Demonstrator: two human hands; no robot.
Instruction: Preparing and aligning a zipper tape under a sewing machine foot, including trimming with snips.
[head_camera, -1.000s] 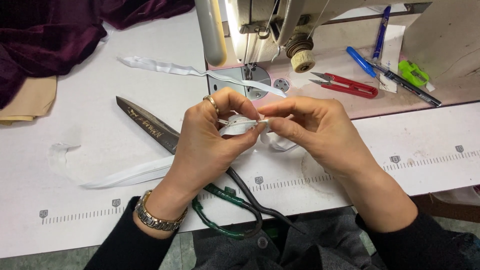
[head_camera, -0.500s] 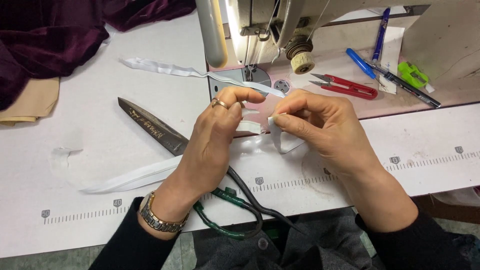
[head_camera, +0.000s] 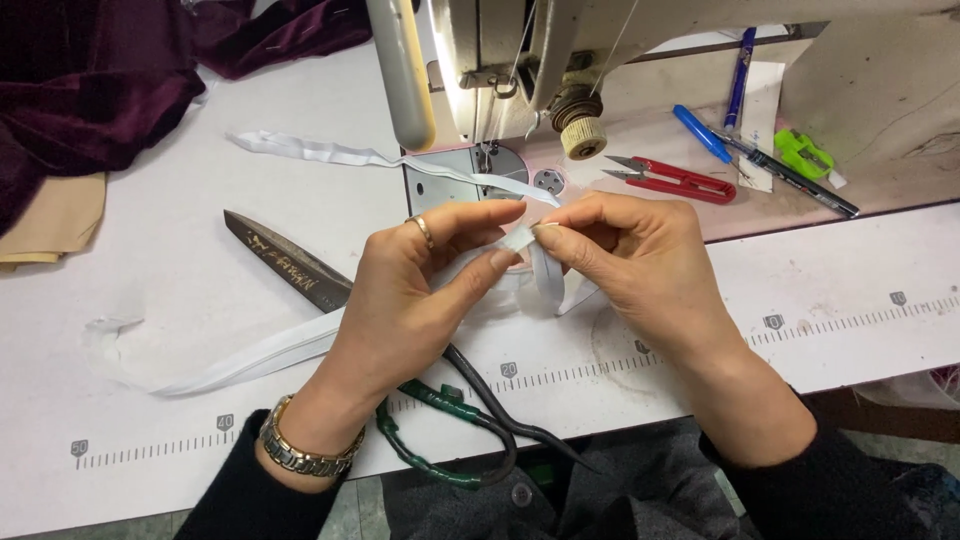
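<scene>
My left hand (head_camera: 415, 295) and my right hand (head_camera: 635, 255) meet above the table just in front of the sewing machine (head_camera: 520, 60). Both pinch the folded end of a narrow white fabric strip (head_camera: 250, 358) between thumb and fingertips. The strip trails left from my left hand across the table. Another length of white strip (head_camera: 330, 153) runs from the far left under the machine's presser foot. Large dark tailor's scissors (head_camera: 300, 275) lie flat beneath my left hand, green-wrapped handles near the table's front edge.
Dark red velvet cloth (head_camera: 90, 80) and a tan fabric piece (head_camera: 55, 220) lie at the far left. Red thread snips (head_camera: 675, 180), blue pens (head_camera: 700, 132) and a green tool (head_camera: 800, 152) rest on the machine bed at right. A printed ruler (head_camera: 830, 322) runs along the table's front.
Both hands have shifted slightly away from me toward the machine while working the strip's end; the fold between the fingertips has been adjusted. The scissors stay put.
</scene>
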